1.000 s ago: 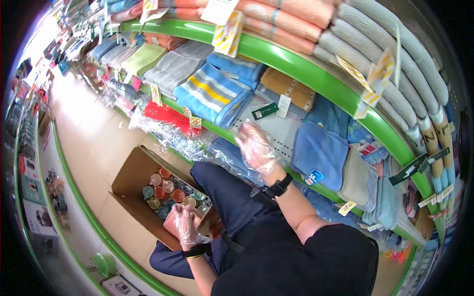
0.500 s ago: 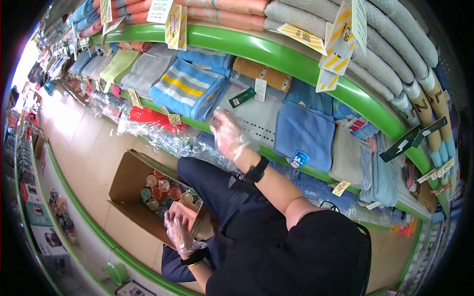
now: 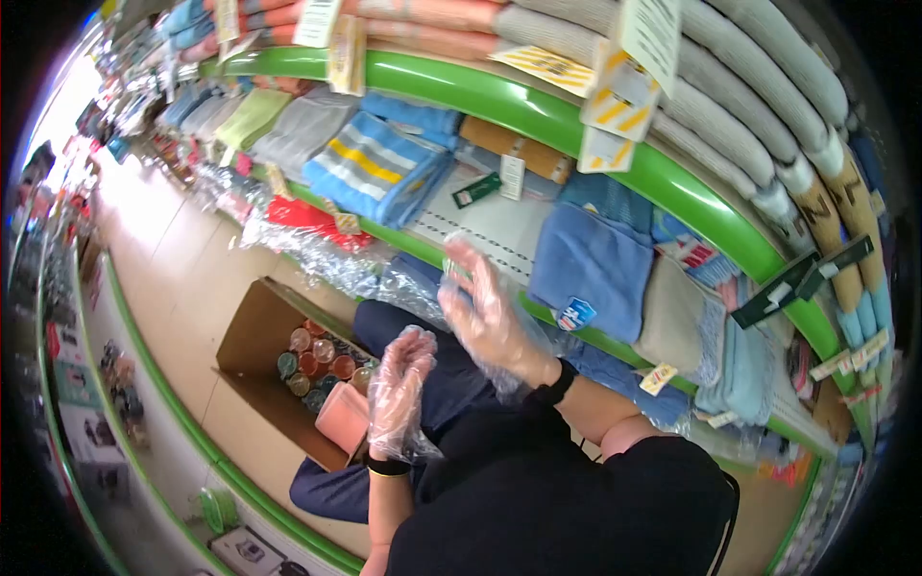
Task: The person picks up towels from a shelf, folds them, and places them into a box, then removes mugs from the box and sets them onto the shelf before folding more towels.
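My left hand (image 3: 401,389), in a clear plastic glove, is raised beside an open cardboard box (image 3: 252,360). Its fingers are bent and close together, with nothing visible in them. A pink plastic container (image 3: 343,417) leans at the near end of the box, apart from that hand. Several round, clear-looking jars or cups (image 3: 309,364) in pink, green and amber tones stand deeper inside. My right hand (image 3: 488,312), gloved too, is held up in front of the towel shelf with fingers stretched out and nothing in them.
A green-edged shelf (image 3: 480,82) curves across with folded towels, including a striped one (image 3: 370,163) and a blue one (image 3: 588,264). A dark green tag (image 3: 476,190) lies on a white shelf surface. Plastic wrapping (image 3: 307,245) hangs below. Another shelf (image 3: 168,384) borders the aisle at left.
My left hand has lifted off the pink container and moved right, towards my body. My right hand has come down and slightly right, away from the shelf. The view has shifted slightly.
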`<move>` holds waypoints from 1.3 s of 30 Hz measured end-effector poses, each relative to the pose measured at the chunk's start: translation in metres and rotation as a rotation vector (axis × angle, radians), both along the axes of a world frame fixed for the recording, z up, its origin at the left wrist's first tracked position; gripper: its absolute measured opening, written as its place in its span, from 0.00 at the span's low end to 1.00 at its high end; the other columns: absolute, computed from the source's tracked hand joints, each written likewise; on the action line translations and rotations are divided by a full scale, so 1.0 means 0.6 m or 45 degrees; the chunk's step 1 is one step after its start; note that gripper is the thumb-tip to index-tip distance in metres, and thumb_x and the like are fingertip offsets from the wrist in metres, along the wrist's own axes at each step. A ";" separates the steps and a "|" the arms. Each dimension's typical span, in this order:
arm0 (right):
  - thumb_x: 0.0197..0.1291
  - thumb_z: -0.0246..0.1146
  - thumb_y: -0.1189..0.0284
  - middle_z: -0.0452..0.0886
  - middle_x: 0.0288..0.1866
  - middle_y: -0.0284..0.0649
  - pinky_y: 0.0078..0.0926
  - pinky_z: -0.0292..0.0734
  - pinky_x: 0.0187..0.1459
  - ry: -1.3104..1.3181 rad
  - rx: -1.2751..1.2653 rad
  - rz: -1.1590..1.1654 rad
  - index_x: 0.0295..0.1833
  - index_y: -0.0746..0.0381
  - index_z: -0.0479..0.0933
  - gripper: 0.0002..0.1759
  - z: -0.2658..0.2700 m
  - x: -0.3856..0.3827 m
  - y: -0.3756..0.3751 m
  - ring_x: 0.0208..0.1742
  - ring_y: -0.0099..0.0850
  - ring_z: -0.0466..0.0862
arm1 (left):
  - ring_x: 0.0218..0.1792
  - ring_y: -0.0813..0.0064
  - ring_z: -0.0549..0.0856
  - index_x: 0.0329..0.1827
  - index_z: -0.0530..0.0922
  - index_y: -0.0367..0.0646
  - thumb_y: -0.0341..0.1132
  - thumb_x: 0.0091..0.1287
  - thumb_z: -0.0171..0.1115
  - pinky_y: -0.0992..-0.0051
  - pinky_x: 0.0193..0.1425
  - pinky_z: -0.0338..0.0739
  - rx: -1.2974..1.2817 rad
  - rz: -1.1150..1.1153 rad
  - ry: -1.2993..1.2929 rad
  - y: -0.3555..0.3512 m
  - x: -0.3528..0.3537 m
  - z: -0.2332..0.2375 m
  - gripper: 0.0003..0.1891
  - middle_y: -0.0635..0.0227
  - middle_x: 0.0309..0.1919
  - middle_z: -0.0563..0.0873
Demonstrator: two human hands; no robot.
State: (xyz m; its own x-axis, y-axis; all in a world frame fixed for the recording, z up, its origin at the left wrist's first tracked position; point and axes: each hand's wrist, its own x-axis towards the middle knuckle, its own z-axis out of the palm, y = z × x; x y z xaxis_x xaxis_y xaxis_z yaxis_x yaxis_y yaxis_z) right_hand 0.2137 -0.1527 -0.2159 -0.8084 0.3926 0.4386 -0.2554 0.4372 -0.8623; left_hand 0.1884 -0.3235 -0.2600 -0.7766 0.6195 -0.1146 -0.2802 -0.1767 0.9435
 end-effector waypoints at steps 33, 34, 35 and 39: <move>0.49 0.73 0.68 0.82 0.45 0.38 0.29 0.79 0.47 -0.213 -1.574 0.077 0.51 0.60 0.78 0.22 -0.059 -0.312 0.086 0.45 0.30 0.82 | 0.53 0.67 0.81 0.63 0.67 0.32 0.32 0.67 0.59 0.71 0.57 0.77 0.034 0.556 -0.386 -0.145 0.013 -0.009 0.23 0.57 0.53 0.78; 0.50 0.72 0.67 0.81 0.46 0.38 0.29 0.79 0.47 -0.188 -1.525 0.030 0.51 0.60 0.78 0.22 -0.053 -0.303 0.089 0.45 0.30 0.82 | 0.53 0.67 0.80 0.63 0.67 0.32 0.32 0.67 0.59 0.72 0.57 0.77 0.044 0.562 -0.396 -0.146 0.014 -0.004 0.23 0.57 0.53 0.78; 0.52 0.71 0.65 0.81 0.47 0.38 0.28 0.79 0.48 -0.166 -1.475 -0.017 0.52 0.59 0.78 0.21 -0.051 -0.293 0.092 0.45 0.30 0.82 | 0.53 0.66 0.80 0.63 0.67 0.32 0.32 0.67 0.59 0.72 0.56 0.77 0.054 0.568 -0.409 -0.147 0.015 -0.001 0.23 0.57 0.53 0.78; 0.54 0.69 0.63 0.82 0.49 0.38 0.31 0.80 0.51 -0.017 -1.403 -0.040 0.53 0.60 0.77 0.22 -0.069 -0.263 0.116 0.47 0.31 0.83 | 0.53 0.67 0.80 0.63 0.67 0.32 0.32 0.67 0.59 0.72 0.56 0.77 0.059 0.565 -0.396 -0.153 0.014 -0.006 0.23 0.58 0.53 0.78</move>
State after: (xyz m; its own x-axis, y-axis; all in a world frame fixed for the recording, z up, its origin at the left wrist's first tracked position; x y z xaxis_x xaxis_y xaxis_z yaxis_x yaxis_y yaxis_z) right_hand 0.0557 -0.0834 -0.2571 -0.7934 0.5836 -0.1729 -0.2456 -0.5668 -0.7864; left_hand 0.1965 -0.4155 -0.2634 -0.8985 0.2500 -0.3608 -0.4338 -0.3811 0.8164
